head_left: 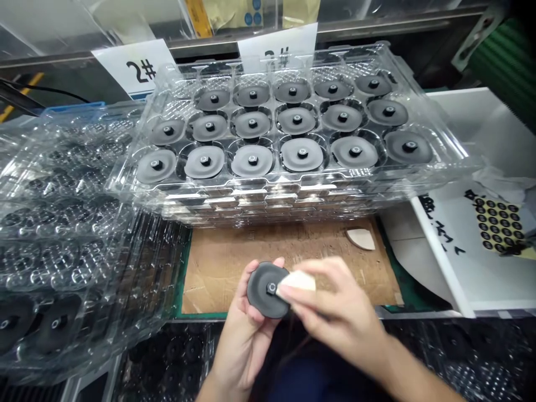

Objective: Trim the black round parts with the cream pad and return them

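Observation:
My left hand (251,335) grips a round black disc (263,304) with a small raised knob at its centre, its face turned up. Between the thumb and fingers of my right hand (335,301) is a white wedge-shaped sponge (304,281), held against or just over the disc's right side near the knob; whether it touches I cannot tell. Beyond the hands, a clear plastic tray (276,187) on a stack holds several similar black discs (302,153), knobs upward. Another pale wedge (360,239) lies on the brown board (218,268) under the tray's front edge.
More clear trays (84,223) are stacked on the left, some with black discs. At right stands a white bin (444,262) beside a sheet of round black stickers (499,223). Paper signs (136,67) marked 2# stand behind the tray, below a metal rail (377,28).

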Demonstrator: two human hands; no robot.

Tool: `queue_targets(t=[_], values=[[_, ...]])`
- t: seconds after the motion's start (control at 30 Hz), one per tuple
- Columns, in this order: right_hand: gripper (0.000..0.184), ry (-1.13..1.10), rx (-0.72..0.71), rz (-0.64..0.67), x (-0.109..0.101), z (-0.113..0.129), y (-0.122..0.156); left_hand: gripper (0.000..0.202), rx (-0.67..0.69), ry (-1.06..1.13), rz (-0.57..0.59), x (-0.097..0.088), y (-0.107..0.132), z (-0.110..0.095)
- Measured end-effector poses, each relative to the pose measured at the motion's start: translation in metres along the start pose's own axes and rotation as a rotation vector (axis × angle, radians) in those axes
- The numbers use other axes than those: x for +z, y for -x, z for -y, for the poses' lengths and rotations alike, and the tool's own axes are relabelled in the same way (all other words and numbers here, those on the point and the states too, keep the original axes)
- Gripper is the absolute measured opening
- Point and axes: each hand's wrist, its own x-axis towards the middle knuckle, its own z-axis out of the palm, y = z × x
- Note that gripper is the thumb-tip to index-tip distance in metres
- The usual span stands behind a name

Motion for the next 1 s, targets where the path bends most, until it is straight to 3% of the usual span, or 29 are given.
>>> queue_targets(t=[0.17,0.33,0.47,0.63,0.73,0.83,1.0], values=[[0.023,-0.085,-0.150,0.200,-0.025,-0.020,-0.021,0.039,-0.114,0.058,0.074,-0.002,0.007,-0.006],[0.030,-0.113,-0.065,0.406,-0.043,-0.016,-0.019,0.043,-0.173,0.061,0.144,-0.002,0.010,-0.004],[0.023,-0.063,-0.166,0.249,-0.039,-0.014,-0.018,0.043,-0.160,0.048,0.114,0.001,0.010,-0.004],[0.029,-0.031,-0.110,0.324,-0.042,-0.011,-0.013,0.050,-0.190,-0.085,0.045,0.010,0.014,-0.010],[0.027,0.003,-0.142,0.212,-0.040,-0.008,-0.011,0.048,-0.189,-0.070,0.044,0.014,0.014,-0.010],[0.027,0.073,-0.120,0.089,-0.033,-0.001,-0.003,0.047,-0.127,-0.089,0.023,0.017,0.012,-0.010],[0.028,0.090,-0.056,0.056,-0.022,0.012,0.014,0.046,0.042,-0.085,0.072,0.020,0.007,-0.005]])
